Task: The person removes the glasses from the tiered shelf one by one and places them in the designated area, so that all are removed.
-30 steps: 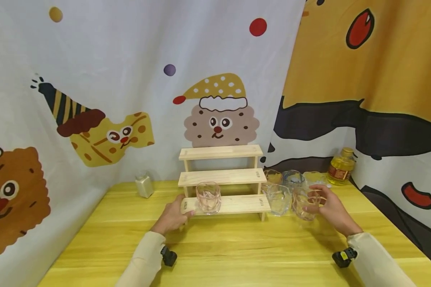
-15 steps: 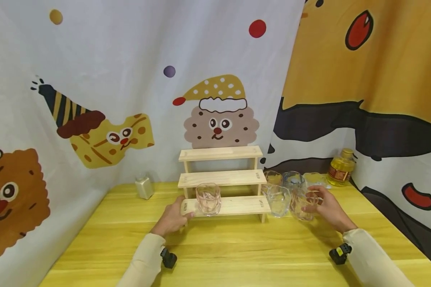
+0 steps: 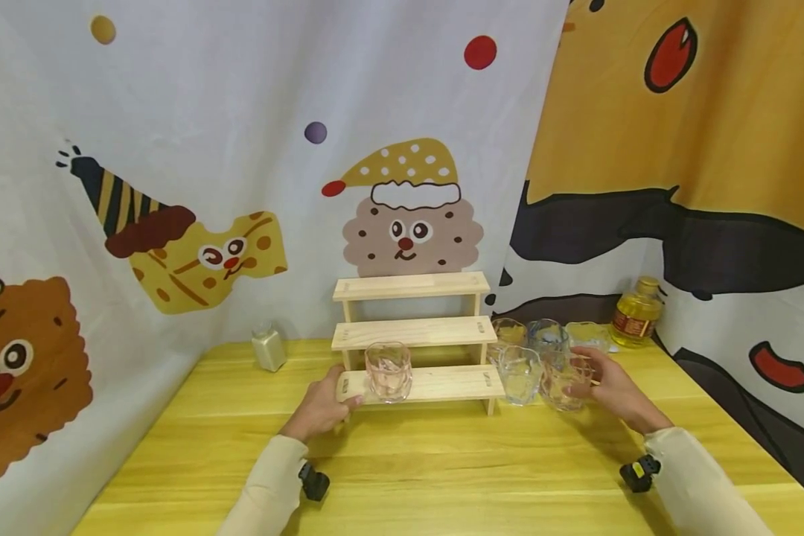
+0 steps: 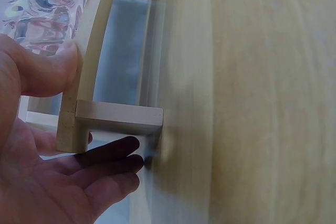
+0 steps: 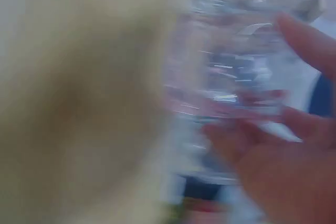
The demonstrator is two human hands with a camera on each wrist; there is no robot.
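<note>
A three-step wooden display rack (image 3: 412, 332) stands at the middle back of the table. My left hand (image 3: 321, 406) holds the left end of its lowest step; in the left wrist view the thumb (image 4: 50, 72) lies against the board while other fingers (image 4: 113, 184) extend beneath. On that step sits a pinkish clear glass (image 3: 388, 372), near the left end. My right hand (image 3: 613, 391) grips another pinkish glass (image 3: 563, 383), thumb on the near side and fingers round the far side. In the blurred right wrist view this glass (image 5: 226, 72) is between thumb and fingers.
Right of the rack, a clear glass (image 3: 520, 376) stands beside the held one. Behind them are an amber-tinted glass (image 3: 509, 332), a bluish glass (image 3: 547, 335) and another clear glass (image 3: 586, 335). An oil bottle (image 3: 634, 313) stands back right, a small pale jar (image 3: 269, 348) back left.
My right hand and the glass in it have shifted slightly left, closer to the clear glass beside the rack. The left hand has stayed at the lowest step.
</note>
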